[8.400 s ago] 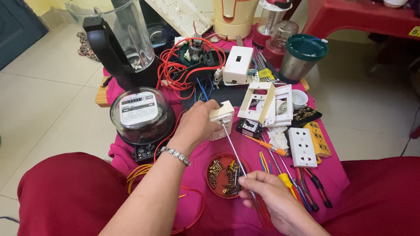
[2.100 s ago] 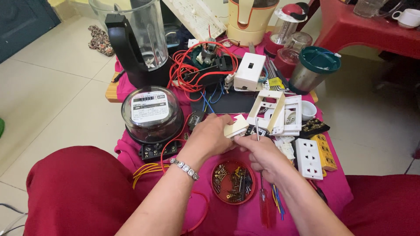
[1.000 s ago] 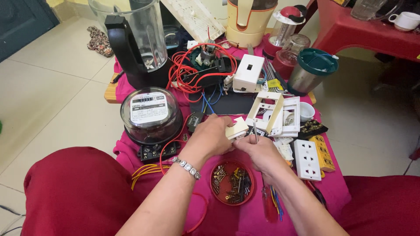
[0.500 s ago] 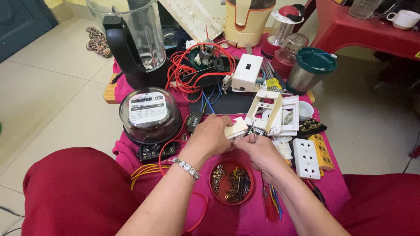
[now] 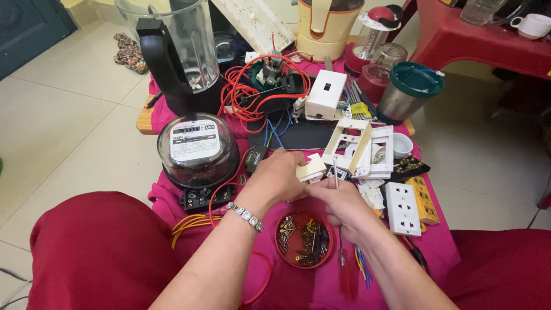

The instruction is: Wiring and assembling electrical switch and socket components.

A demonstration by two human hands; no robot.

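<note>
Left hand: my left hand (image 5: 279, 179) is sitting at the centre of the frame, fingers clamped on a small cream plastic switch part (image 5: 310, 170).
Right hand: my right hand (image 5: 343, 202) is sitting just right of it, fingers closed around a thin metal screwdriver shaft (image 5: 336, 170) whose tip is pointing up beside the cream part.
Screwdriver handle: the translucent red handle (image 5: 346, 274) is hanging below my right hand, near the lower edge.
Screw lid: a round red lid full of brass and steel screws (image 5: 304, 237) is lying just under both hands.
Meter: a round glass-domed electric meter (image 5: 198, 148) is standing left of centre.
Socket strip: a white three-outlet socket (image 5: 402, 208) is lying right of my right hand.
Cloth: everything is resting on a magenta cloth (image 5: 298, 287).
</note>
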